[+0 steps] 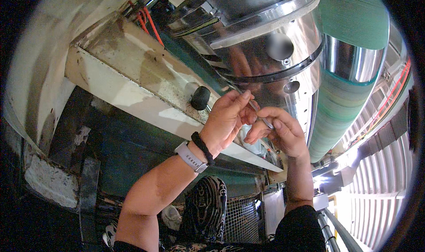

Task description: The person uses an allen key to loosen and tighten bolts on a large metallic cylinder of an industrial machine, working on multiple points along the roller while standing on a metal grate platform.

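Note:
My left hand [228, 119] and my right hand [283, 132] meet in the middle of the view, both pinching a thin metal rod-like tool [259, 112]. The tool slants up toward the polished steel cylinder [265, 39] just above my fingers. My left wrist carries a pale watch [190, 157] and a black band. My fingertips are reflected in the shiny metal.
A black round knob [200, 98] sticks out of the worn cream machine ledge [133, 88] left of my hands. Orange cables [148, 24] run above. A green-wrapped roller [341, 106] lies to the right. A mesh guard [241, 219] and patterned trousers sit below.

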Demonstrator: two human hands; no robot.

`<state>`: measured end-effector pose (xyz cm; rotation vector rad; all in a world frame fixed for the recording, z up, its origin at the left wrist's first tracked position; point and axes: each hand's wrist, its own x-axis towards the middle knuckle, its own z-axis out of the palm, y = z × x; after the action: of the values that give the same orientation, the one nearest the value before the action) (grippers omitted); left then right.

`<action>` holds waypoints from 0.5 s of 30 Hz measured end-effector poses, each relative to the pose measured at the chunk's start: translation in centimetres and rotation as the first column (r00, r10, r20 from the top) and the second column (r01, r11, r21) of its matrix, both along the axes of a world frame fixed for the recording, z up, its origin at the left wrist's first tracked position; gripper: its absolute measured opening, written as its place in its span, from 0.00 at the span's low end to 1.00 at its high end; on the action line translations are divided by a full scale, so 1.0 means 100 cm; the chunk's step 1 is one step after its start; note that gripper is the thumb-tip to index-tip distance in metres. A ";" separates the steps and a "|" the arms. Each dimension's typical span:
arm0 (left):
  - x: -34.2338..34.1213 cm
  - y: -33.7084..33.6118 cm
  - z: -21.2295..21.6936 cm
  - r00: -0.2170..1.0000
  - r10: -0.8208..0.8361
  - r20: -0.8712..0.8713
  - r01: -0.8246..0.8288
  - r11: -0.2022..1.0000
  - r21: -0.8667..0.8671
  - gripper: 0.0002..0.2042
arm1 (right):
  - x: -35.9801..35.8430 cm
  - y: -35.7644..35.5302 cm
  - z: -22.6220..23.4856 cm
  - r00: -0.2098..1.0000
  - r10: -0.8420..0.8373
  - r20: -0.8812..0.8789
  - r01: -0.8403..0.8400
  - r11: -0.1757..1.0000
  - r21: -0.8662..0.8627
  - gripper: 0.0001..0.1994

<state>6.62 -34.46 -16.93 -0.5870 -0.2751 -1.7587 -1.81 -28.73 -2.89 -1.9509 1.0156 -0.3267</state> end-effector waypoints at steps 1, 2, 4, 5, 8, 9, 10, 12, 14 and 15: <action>0.000 0.000 -0.001 1.000 -0.007 -0.004 0.007 1.000 -0.005 0.10 | -0.004 0.000 0.002 0.995 0.041 -0.092 -0.045 0.998 -0.039 0.19; 0.001 0.000 -0.002 1.000 -0.014 -0.008 0.014 1.000 -0.010 0.10 | -0.006 0.001 0.008 0.972 0.012 -0.234 -0.031 0.996 -0.078 0.21; 0.001 0.000 -0.002 1.000 -0.022 -0.020 0.021 1.000 -0.023 0.10 | 0.000 0.003 0.015 0.871 0.060 -0.487 -0.215 0.939 -0.269 0.20; 0.000 0.000 -0.002 0.999 -0.019 -0.027 0.018 0.999 -0.030 0.10 | 0.004 0.006 0.018 0.794 0.056 -0.605 -0.319 0.886 -0.337 0.20; 0.007 -0.003 -0.005 1.000 -0.005 -0.010 0.005 1.000 -0.013 0.10 | 0.026 0.011 0.018 0.703 -0.048 -0.709 -0.325 0.866 -0.381 0.21; 0.007 -0.002 -0.004 1.000 -0.015 -0.010 0.015 1.000 -0.004 0.10 | 0.029 0.012 0.019 0.694 -0.030 -0.719 -0.337 0.869 -0.362 0.21; 0.007 -0.001 -0.002 1.000 -0.013 -0.011 0.013 1.000 0.023 0.10 | 0.032 0.009 0.021 0.686 -0.010 -0.728 -0.350 0.872 -0.342 0.22; 0.005 0.000 0.001 1.000 -0.006 -0.010 0.007 0.997 0.077 0.10 | 0.034 0.003 0.025 0.652 0.044 -0.757 -0.456 0.820 -0.345 0.22; 0.007 0.001 0.003 1.000 -0.012 -0.016 0.012 0.998 0.061 0.11 | 0.034 -0.005 0.030 0.589 0.102 -0.802 -0.627 0.683 -0.374 0.22; 0.008 0.001 0.004 1.000 -0.013 -0.019 0.014 0.999 0.051 0.11 | 0.036 -0.008 0.031 0.576 0.100 -0.811 -0.687 0.597 -0.414 0.20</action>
<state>7.39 -34.33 -16.57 -0.5691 -0.2127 -1.7674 1.80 -29.58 0.25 -3.1216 0.8532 0.5099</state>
